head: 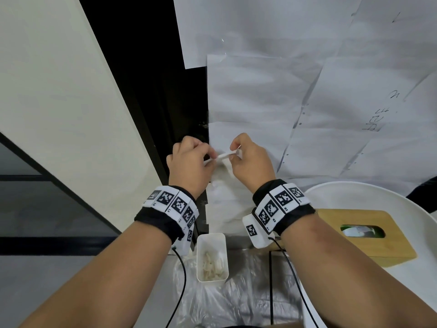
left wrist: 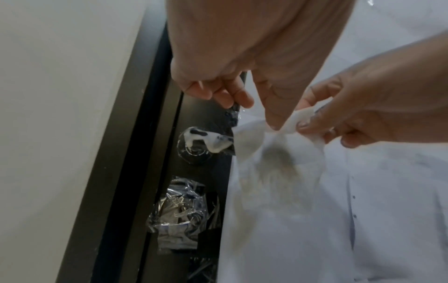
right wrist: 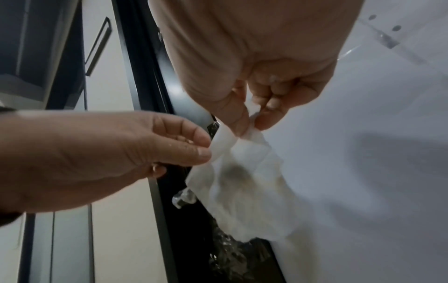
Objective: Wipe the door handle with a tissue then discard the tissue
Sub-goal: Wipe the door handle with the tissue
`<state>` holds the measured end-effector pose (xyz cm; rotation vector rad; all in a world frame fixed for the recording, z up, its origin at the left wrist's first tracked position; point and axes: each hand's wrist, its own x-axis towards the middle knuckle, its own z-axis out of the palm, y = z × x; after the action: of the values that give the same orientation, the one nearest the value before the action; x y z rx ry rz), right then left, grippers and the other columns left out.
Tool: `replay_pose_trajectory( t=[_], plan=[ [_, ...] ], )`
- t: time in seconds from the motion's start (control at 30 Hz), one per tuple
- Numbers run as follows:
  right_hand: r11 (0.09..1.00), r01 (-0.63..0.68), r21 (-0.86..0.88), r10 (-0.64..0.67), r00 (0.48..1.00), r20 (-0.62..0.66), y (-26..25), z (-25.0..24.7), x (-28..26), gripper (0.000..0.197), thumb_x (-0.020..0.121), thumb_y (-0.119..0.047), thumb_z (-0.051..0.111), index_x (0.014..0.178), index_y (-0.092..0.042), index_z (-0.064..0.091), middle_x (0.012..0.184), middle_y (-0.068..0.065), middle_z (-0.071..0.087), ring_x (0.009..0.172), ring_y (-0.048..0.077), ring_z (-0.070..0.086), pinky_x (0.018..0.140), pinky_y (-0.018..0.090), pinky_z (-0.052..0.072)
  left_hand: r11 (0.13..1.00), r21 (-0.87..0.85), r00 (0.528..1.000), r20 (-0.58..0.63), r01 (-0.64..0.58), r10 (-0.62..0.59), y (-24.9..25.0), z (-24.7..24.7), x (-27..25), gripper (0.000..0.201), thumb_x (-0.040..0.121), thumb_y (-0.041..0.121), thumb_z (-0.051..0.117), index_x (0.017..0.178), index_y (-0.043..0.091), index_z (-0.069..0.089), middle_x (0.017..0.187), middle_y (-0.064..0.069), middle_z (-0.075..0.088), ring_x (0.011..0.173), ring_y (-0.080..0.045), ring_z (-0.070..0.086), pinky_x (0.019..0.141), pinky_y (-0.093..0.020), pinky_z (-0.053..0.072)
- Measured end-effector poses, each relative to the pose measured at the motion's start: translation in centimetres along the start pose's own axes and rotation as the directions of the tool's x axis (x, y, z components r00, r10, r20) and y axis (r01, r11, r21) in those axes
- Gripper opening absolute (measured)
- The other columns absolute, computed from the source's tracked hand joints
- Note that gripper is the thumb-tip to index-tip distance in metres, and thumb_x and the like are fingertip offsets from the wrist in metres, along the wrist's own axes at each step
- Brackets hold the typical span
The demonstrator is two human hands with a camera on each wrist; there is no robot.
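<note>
A white tissue [head: 224, 156] is stretched between my two hands in front of the paper-covered door [head: 272, 95]. My left hand [head: 209, 158] pinches its left end and my right hand [head: 235, 153] pinches its right end. In the left wrist view the tissue [left wrist: 266, 168] hangs below the fingers and shows a grey smudge. The silver door handle [left wrist: 206, 140] sits on the dark door edge just left of it, apart from both hands. The right wrist view shows the same: left hand [right wrist: 207, 150], right hand [right wrist: 252, 123], tissue [right wrist: 244, 183]. In the head view the handle is hidden.
Below my wrists stands a small white bin [head: 201, 242] with used tissues inside, on a clear plastic bag [head: 236, 297]. At right, a wooden tissue box [head: 369, 218] sits on a round white table [head: 354, 192]. A plastic-wrapped lock [left wrist: 179, 214] is under the handle. A white wall [head: 59, 91] stands at left.
</note>
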<state>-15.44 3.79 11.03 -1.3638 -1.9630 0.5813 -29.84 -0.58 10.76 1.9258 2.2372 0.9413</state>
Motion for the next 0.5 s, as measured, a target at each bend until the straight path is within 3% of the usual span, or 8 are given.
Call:
replay_pose_trajectory(
  t=[0.1,0.2,0.27,0.37,0.43,0.5],
  plan=[
    [1.000,0.000,0.004,0.000,1.000,-0.025,0.6,0.3,0.4,0.020,0.078,-0.002,0.054,0.093,-0.015,0.052,0.090,0.004,0.058,0.074,0.023,0.054,0.070,0.039,0.048,0.988,0.092,0.992,-0.012,-0.126,0.127,0.6,0.9,-0.1,0.016,0.082,0.031,0.066,0.095,0.038,0.070,0.100,0.010,0.050,0.103,-0.020,0.043,0.084,-0.035,0.029],
    [0.998,-0.016,0.053,0.019,0.999,-0.044,1.4,0.8,0.3,0.024,0.080,-0.005,0.061,0.100,-0.014,0.054,0.111,0.005,0.046,0.078,0.019,0.053,0.071,0.030,0.046,0.958,0.216,0.982,0.029,-0.191,0.189,1.1,1.8,-0.3,0.018,0.087,0.036,0.060,0.101,0.039,0.070,0.102,0.007,0.052,0.104,-0.023,0.043,0.084,-0.040,0.031],
    [0.997,0.005,0.073,0.001,0.996,-0.091,2.1,1.1,0.2,0.022,0.081,-0.005,0.063,0.098,-0.016,0.056,0.116,0.004,0.042,0.083,0.016,0.054,0.074,0.026,0.046,0.941,0.282,0.982,0.035,-0.188,0.186,1.3,2.2,-0.2,0.019,0.090,0.039,0.054,0.098,0.037,0.071,0.102,0.006,0.054,0.104,-0.025,0.043,0.083,-0.042,0.031],
    [0.988,0.069,-0.139,-0.089,0.986,-0.138,2.9,0.9,-0.1,0.013,0.082,-0.019,0.066,0.094,-0.021,0.065,0.114,0.003,0.049,0.098,0.022,0.050,0.081,0.034,0.042,0.913,0.349,0.976,0.025,-0.212,0.217,1.1,2.6,-0.1,0.018,0.089,0.040,0.055,0.092,0.032,0.071,0.097,0.006,0.056,0.102,-0.026,0.045,0.079,-0.042,0.029],
    [0.934,0.139,-0.329,-0.161,0.986,-0.041,3.0,0.8,-0.4,0.016,0.085,-0.032,0.062,0.099,-0.027,0.068,0.106,-0.003,0.055,0.098,0.022,0.045,0.078,0.034,0.034,0.893,0.378,0.967,0.028,-0.244,0.252,1.0,2.8,0.1,0.016,0.087,0.039,0.058,0.086,0.029,0.071,0.092,0.008,0.056,0.101,-0.025,0.045,0.078,-0.040,0.025],
    [0.884,0.195,-0.425,-0.200,0.979,0.032,3.1,0.9,-0.6,0.016,0.088,-0.032,0.058,0.099,-0.029,0.069,0.096,-0.006,0.058,0.095,0.023,0.045,0.074,0.033,0.029,0.884,0.394,0.965,0.035,-0.253,0.260,1.0,2.8,0.4,0.017,0.086,0.039,0.060,0.081,0.027,0.072,0.086,0.008,0.057,0.101,-0.025,0.045,0.076,-0.038,0.020]
  ],
)
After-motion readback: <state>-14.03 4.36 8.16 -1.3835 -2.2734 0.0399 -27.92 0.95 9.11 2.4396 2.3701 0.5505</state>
